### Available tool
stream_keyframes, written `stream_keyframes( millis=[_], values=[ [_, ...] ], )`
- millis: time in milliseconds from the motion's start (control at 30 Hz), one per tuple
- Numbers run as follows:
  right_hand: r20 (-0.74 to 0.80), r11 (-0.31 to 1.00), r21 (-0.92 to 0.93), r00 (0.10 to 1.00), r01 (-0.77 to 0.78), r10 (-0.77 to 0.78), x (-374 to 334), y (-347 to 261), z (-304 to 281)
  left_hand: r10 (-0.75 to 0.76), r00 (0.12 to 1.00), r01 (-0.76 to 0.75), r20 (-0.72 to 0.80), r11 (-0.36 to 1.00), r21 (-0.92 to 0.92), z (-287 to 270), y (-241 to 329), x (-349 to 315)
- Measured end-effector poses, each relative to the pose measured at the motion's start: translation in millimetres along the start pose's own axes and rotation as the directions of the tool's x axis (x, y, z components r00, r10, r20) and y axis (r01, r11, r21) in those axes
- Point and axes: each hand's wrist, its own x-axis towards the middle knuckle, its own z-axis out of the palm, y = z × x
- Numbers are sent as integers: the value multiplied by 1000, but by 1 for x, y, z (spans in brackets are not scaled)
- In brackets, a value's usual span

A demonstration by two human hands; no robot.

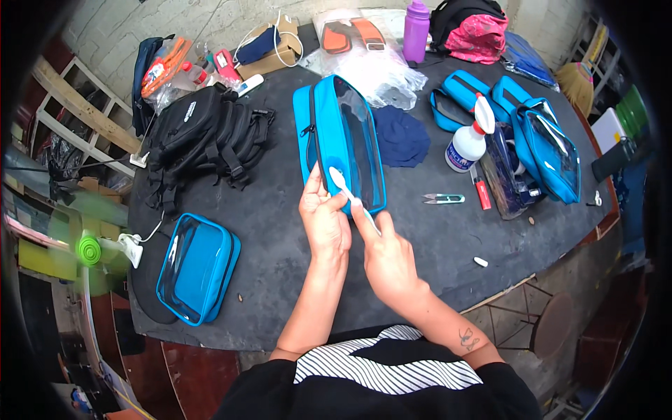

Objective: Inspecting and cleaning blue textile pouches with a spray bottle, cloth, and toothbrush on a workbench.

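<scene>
A blue pouch with a clear window (pixel 362 133) and a dark zipper stands on the table in front of me. My left hand (pixel 324 213) grips its near end, with the fingers partly hidden against the pouch. In my right hand (pixel 387 252) is a white toothbrush (pixel 344 183), the index finger stretched along its handle. The brush head lies against the blue fabric at the window's near edge. A second blue pouch (pixel 199 269) with a clear window lies apart, to the left. Just beyond the held pouch rests a crumpled navy cloth (pixel 401 136).
Right of my hands are thread snips (pixel 444 199), a red lighter (pixel 481 189), a white spray bottle (pixel 467 143) and more blue pouches (pixel 549 150). A black backpack (pixel 203 136) sits left. At the back stands a purple bottle (pixel 416 33). A green fan (pixel 89 249) spins at far left.
</scene>
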Motion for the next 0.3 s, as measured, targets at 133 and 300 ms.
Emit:
stream_keyframes(
  millis=[133, 300],
  values=[
    [-6, 1000, 27, 1000, 11, -11, 2, -1, -2, -16, 999, 16, 31, 1000, -16, -1, 4, 6],
    [-12, 1000, 0, 1000, 12, -12, 13, 4, 2, -9, 999, 9, 42, 1000, 19, -1, 5, 5]
  ],
)
